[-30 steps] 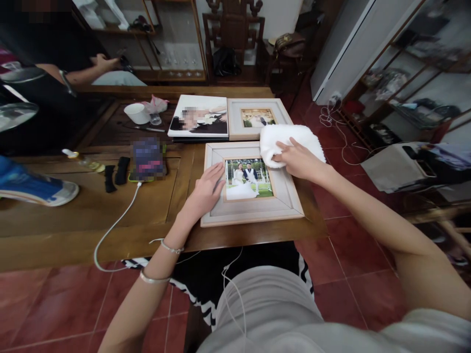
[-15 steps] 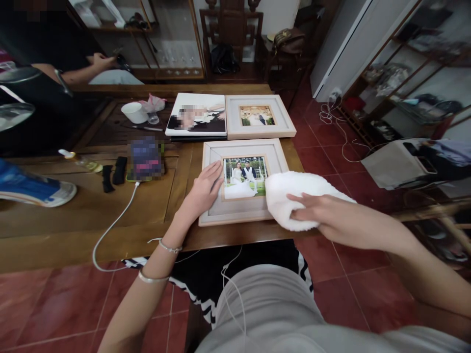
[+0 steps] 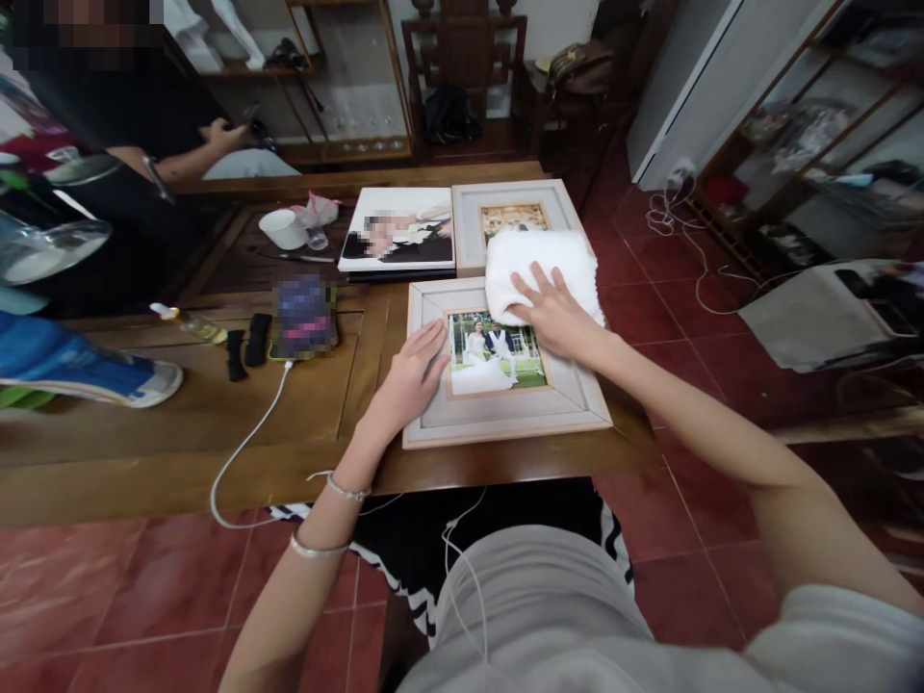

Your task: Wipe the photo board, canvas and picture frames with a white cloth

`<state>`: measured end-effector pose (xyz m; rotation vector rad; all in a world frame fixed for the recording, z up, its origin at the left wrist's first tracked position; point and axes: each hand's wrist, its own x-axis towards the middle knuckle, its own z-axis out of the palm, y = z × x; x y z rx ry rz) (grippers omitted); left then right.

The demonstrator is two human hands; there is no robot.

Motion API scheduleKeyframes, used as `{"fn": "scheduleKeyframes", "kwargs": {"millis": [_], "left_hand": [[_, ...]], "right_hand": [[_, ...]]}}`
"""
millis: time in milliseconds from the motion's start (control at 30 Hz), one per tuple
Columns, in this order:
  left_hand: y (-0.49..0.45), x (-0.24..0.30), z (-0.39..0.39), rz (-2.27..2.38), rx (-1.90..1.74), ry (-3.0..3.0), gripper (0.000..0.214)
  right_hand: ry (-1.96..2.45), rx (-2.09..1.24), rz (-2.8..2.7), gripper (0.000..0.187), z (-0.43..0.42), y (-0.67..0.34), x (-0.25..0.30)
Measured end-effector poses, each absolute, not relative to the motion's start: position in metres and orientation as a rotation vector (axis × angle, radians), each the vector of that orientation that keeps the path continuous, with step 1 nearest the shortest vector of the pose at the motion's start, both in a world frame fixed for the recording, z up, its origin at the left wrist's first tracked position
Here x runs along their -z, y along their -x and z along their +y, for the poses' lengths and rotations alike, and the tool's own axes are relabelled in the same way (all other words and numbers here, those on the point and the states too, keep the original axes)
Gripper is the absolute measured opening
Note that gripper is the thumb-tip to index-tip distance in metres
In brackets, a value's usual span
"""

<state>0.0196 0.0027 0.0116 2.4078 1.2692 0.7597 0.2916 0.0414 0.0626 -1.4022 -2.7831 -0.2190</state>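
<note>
A pale wooden picture frame (image 3: 505, 423) lies flat near the table's front edge, with a wedding photo (image 3: 498, 371) of two seated people in its middle. My left hand (image 3: 415, 377) rests open on the frame's left border, fingers stretched flat. My right hand (image 3: 559, 318) holds a folded white cloth (image 3: 541, 252), its fingers spread over the top and pressing down. The cloth covers the frame's upper right part and hides the lower part of a second framed photo (image 3: 469, 226) behind.
Left of the second frame sits a wedding album (image 3: 397, 260). A phone (image 3: 304, 318) on a white cable (image 3: 249, 438), black straps (image 3: 245, 346), a dropper bottle (image 3: 192, 325) and a white cup (image 3: 283, 229) stand further left. Across the table is another person (image 3: 137, 106).
My right hand has moved the cloth up from the frame's lower right to its upper right corner. My left hand stays on the left border. The view has shifted slightly.
</note>
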Motion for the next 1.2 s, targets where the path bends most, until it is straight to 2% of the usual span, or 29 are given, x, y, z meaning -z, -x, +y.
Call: {"fn": "scheduleKeyframes", "kwargs": {"millis": [100, 300, 433, 600, 800, 967, 1067, 1200], "left_hand": [[-0.020, -0.012, 0.003, 1.268, -0.765, -2.412, 0.047], [-0.020, -0.011, 0.003, 1.279, -0.776, -2.403, 0.047], [-0.019, -0.011, 0.003, 1.262, -0.776, -2.407, 0.048], [-0.017, -0.012, 0.004, 1.236, -0.740, -2.421, 0.049], [-0.016, -0.013, 0.006, 1.203, -0.726, -2.433, 0.049], [-0.016, -0.014, 0.005, 1.219, -0.727, -2.424, 0.049], [-0.017, -0.014, 0.004, 1.237, -0.734, -2.418, 0.049], [-0.018, -0.011, 0.002, 1.234, -0.760, -2.413, 0.050]], "right_hand": [[1.406, 0.177, -2.854, 0.058, 0.005, -0.286, -0.065], [1.261, -0.205, -3.055, 0.062, -0.082, -0.291, -0.106], [1.149, -0.327, -3.134, 0.064, -0.109, -0.289, -0.124], [1.314, -0.276, -2.993, 0.071, -0.090, -0.279, -0.100], [1.411, 0.075, -2.755, 0.069, -0.011, -0.280, -0.065], [1.417, 0.170, -2.668, 0.066, 0.042, -0.280, -0.060], [1.381, 0.145, -2.741, 0.063, 0.039, -0.276, -0.061], [1.286, 0.006, -2.897, 0.062, -0.009, -0.279, -0.073]]}}
